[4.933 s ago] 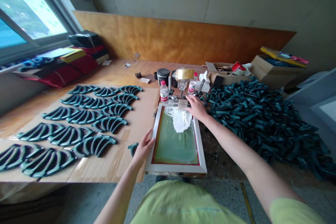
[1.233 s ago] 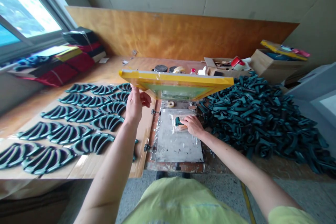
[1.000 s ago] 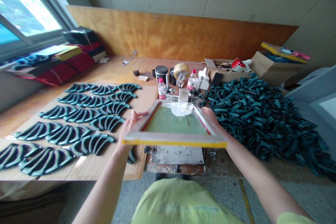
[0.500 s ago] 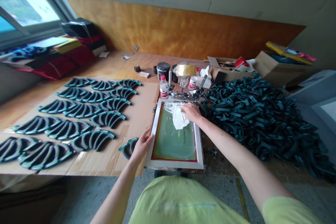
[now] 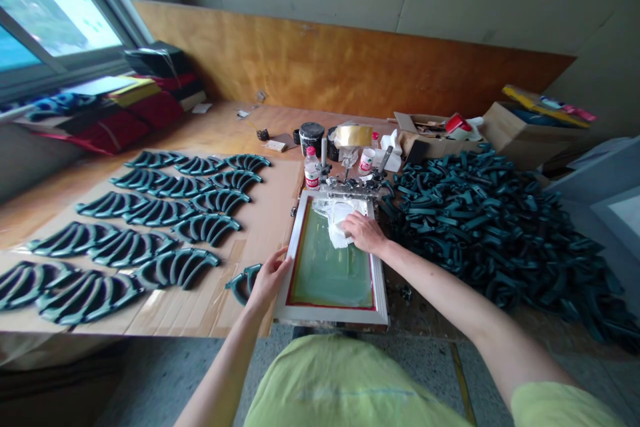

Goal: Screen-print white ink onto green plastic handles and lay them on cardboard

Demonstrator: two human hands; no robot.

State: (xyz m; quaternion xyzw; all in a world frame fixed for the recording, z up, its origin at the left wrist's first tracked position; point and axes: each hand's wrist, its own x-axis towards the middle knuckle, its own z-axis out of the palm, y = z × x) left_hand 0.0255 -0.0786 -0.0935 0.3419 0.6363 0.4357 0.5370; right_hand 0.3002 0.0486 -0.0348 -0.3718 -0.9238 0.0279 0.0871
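Note:
A silk-screen frame [image 5: 381, 283] with a pale border and a green mesh [image 5: 330, 280] lies in front of me. My left hand [image 5: 271, 272] grips its left edge, thumb and fingers together. Across the upper mesh spreads a wet white patch [image 5: 339, 235] that looks like ink. My right hand [image 5: 364, 233] is closed over the right side of this patch, fingertips low against it; whatever it pinches is mostly hidden. At the frame's far end sits a metal hinge clamp [image 5: 350, 188]. One dark green curved part [image 5: 243, 283] lies beside my left hand.
Rows of dark green curved parts [image 5: 117, 245] lie on cardboard [image 5: 260, 213] at left. A large heap of similar parts [image 5: 480, 220] covers the right. Behind the clamp stand a red-capped bottle [image 5: 311, 170], a black tub [image 5: 311, 137] and a roll of tape [image 5: 354, 135]. Cardboard boxes [image 5: 515, 137] stand back right.
My right hand has moved toward me and slightly left over the white patch. The left hand stays at the frame's edge. The view has shifted slightly.

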